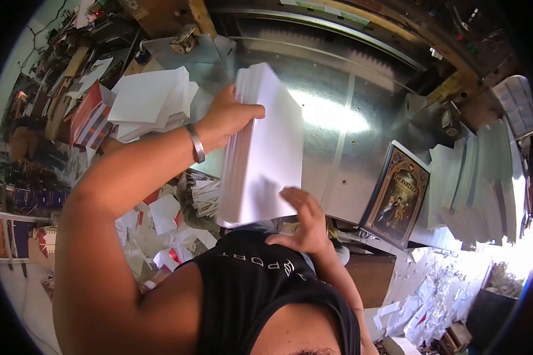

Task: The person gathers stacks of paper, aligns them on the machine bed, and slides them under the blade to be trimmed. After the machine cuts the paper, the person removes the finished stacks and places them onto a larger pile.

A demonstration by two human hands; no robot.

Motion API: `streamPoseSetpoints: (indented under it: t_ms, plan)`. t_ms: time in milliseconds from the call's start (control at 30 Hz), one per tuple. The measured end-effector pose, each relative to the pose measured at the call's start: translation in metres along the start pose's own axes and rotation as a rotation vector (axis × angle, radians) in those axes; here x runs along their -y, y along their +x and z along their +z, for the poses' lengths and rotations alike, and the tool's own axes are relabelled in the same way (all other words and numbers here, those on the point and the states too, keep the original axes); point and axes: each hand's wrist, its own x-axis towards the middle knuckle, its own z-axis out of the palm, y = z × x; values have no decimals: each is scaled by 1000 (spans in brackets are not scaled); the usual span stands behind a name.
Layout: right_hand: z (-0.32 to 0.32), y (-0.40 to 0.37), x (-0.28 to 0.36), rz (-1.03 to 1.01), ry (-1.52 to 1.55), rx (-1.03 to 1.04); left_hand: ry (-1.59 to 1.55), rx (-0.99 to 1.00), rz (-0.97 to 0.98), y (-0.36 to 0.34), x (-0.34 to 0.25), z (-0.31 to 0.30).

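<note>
My left hand (230, 116) grips a thick stack of white paper (269, 148) near its top left edge, thumb across the front. The stack stands tilted upright above the near edge of a metal table (328, 145). By the lower right part of its white face is my right hand (305, 223), open, with fingers and thumb apart and fingertips overlapping the sheet in this view. Left of the stack, another pile of white paper (148, 100) lies on the table.
A book with a dark illustrated cover (397, 195) stands at the right, beside tall stacks of paper (479, 183). Red-topped blocks (92, 118) sit at the left. Paper scraps (426, 296) litter the floor on both sides. A machine frame (314, 35) borders the table's back.
</note>
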Motion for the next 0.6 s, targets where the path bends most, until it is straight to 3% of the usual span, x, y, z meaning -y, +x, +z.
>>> streamPoseSetpoints:
  t_ms: [33, 100, 133, 167, 233, 267, 300, 367, 400, 433, 533, 600]
  plan:
    - [-3, 3, -10, -37, 57, -52, 127, 50, 157, 1, -7, 1]
    - [-22, 18, -27, 154, -87, -195, 378, 147, 463, -1, -25, 0]
    - [-32, 35, -34, 263, -105, -262, 390, 325, 431, -10, -51, 1]
    - [-43, 51, -37, 368, -122, -326, 483, 405, 600, -9, -60, 4]
    - [-61, 72, -30, 359, -66, -377, 678, 533, 941, -3, -78, 11]
    - [-67, 83, -31, 349, -29, -399, 742, 709, 879, -14, -97, 16]
    - [-72, 62, -60, 519, 132, -207, 806, 879, 803, -26, -112, 25]
    - [-58, 25, -80, 384, 239, -88, 803, 966, 933, -26, -98, 43]
    - [-43, 21, -67, 448, 259, -142, 860, 989, 941, -22, -92, 49]
    - [-22, 2, -81, 615, 473, -257, 911, 1013, 941, -18, -86, 52]
    - [9, -17, -100, 625, 498, -375, 1077, 955, 884, -23, -75, 35]
    - [6, -14, -103, 663, 487, -298, 1104, 876, 834, -30, -73, 24]
